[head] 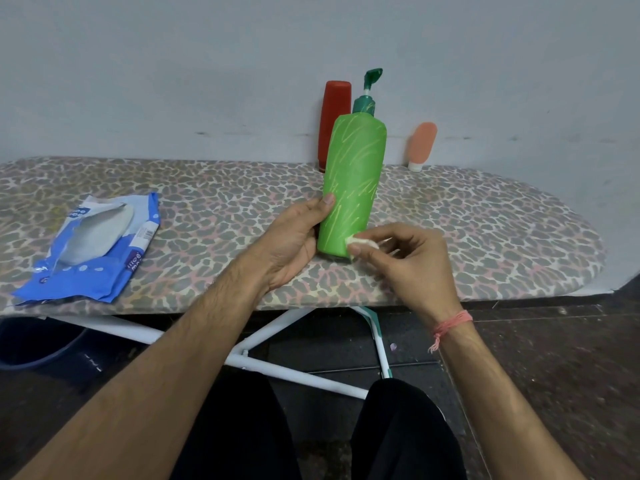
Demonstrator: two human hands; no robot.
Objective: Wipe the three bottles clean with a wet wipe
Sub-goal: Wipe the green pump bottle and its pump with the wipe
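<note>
Left hand point(294, 237) grips the green bottle point(353, 181) low, tilted back over the surface point(485, 230) to expose its side – right hand point(412, 258) pinches the wipe point(360, 242) at the base (likely first bottle); red bottle point(334, 123) and peach tube point(421, 145) wait by the wall.

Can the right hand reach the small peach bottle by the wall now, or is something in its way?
Probably yes. The peach bottle leans on the wall with bare board before it, but the right hand pinches the wipe against the green bottle and must leave it first.
</note>
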